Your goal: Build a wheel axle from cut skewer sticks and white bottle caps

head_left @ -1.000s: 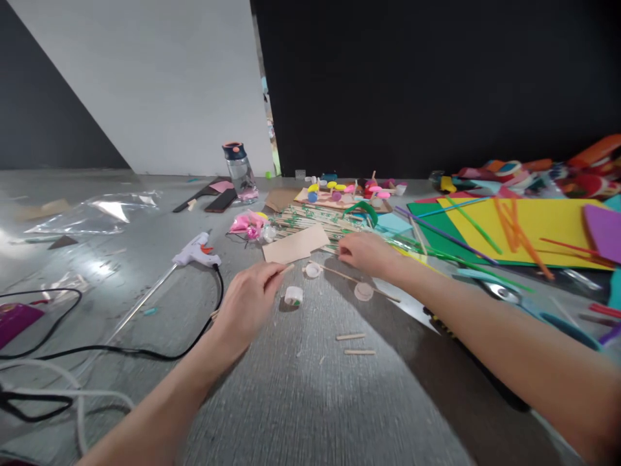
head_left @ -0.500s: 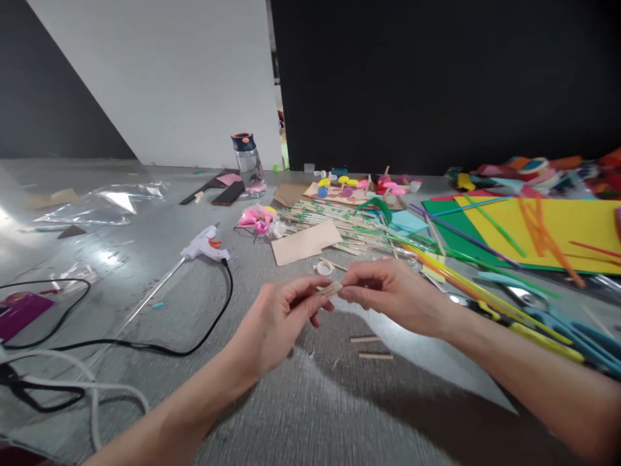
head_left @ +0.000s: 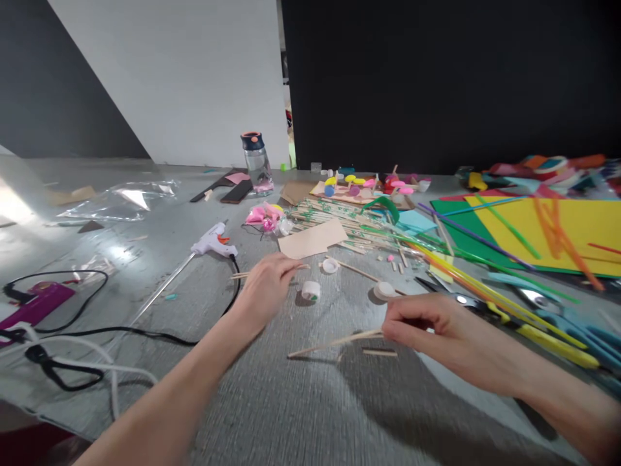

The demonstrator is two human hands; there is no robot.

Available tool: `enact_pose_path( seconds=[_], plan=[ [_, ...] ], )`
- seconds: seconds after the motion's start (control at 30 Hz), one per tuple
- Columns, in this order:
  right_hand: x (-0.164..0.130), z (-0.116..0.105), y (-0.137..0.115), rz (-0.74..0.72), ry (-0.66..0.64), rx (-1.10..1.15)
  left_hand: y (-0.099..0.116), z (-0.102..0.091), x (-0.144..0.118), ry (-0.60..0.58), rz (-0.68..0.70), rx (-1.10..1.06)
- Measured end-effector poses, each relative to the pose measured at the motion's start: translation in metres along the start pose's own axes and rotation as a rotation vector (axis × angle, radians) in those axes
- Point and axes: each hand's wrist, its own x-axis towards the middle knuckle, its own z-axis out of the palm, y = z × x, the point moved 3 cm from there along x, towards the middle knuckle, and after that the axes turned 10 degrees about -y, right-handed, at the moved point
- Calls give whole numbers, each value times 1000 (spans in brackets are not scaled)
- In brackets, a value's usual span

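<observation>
So I had a long thin stick (head_left: 334, 342) in the right hand (head_left: 422, 321), pinched between thumb and fingers, slanting out over the middle of the table (head_left: 272, 414) on the near-edge side of the caps. Couldn't tell if its far tip touched the surface. A short stick (head_left: 380, 353) lay flat just beside it, a bit closer to the near edge.

My left hand (head_left: 266, 281) was pinching another wooden piece (head_left: 303, 266), its tip poking out past the fingertips. Stick ends (head_left: 239, 276) showed on the other side of that hand too, but I couldn't tell if it was all one piece.

Between the hands I had a white cap (head_left: 311, 291) with a green spot, a second, flatter white cap (head_left: 330, 265) and a clear disc (head_left: 385, 290), with a thin rod (head_left: 359, 271) running from near the flatter cap to the disc.

Toward the far edge, a tan card (head_left: 310, 240) lay on a heap of sticks (head_left: 320, 213), with a water bottle (head_left: 258, 167) standing further back. Over on the left-edge side I could see a white glue gun (head_left: 208, 242) and a purple device (head_left: 46, 304). Toward the right edge there were yellow-handled scissors (head_left: 553, 345) and a yellow sheet (head_left: 582, 226) on a green one (head_left: 449, 223).
</observation>
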Motion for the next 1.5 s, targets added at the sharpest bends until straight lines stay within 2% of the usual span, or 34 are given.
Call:
enact_pose_path(
  seconds=[0.07,0.13,0.23,0.27,0.3,0.37,0.43,0.5,0.63,0.7,0.87,0.9,0.97,1.07,1.17,1.27,1.5],
  plan=[
    [-3,2,1,3,2,-21,-8,5,4,-26,4,-26],
    [-6,2,0,5,18,-27,-6,4,4,3,5,-50],
    [-10,-3,-4,-2,70,-14,19,-3,-4,92,28,-97],
    [-11,-5,-7,-11,95,-14,32,-4,-9,87,55,-127],
    [-12,-7,-10,-22,121,-19,45,-4,-13,43,93,-176],
    [-14,-12,-15,-55,169,-43,69,5,-21,-216,127,-404],
    [-14,-14,-18,-71,183,-81,84,15,-29,-437,95,-497],
    [-14,-12,-14,-47,160,-167,88,21,-34,-535,38,-523],
    [-12,4,7,34,113,-417,78,24,-36,-494,-39,-446],
    [-11,15,15,34,101,-465,74,25,-36,-470,-48,-440],
    [-12,27,17,11,83,-500,75,37,-40,-479,-94,-666],
    [-12,26,15,22,100,-463,75,40,-41,-474,-140,-753],
    [-14,22,13,61,185,-244,77,46,-43,-459,-240,-958],
    [-14,22,12,102,319,302,82,52,-45,-447,-299,-1240],
    [-8,33,7,75,293,640,92,53,-47,-490,-294,-1404],
    [-1,45,2,48,260,729,99,53,-50,-532,-310,-1448],
    [1,56,0,53,230,674,99,62,-55,-499,-293,-1454]
  ],
)
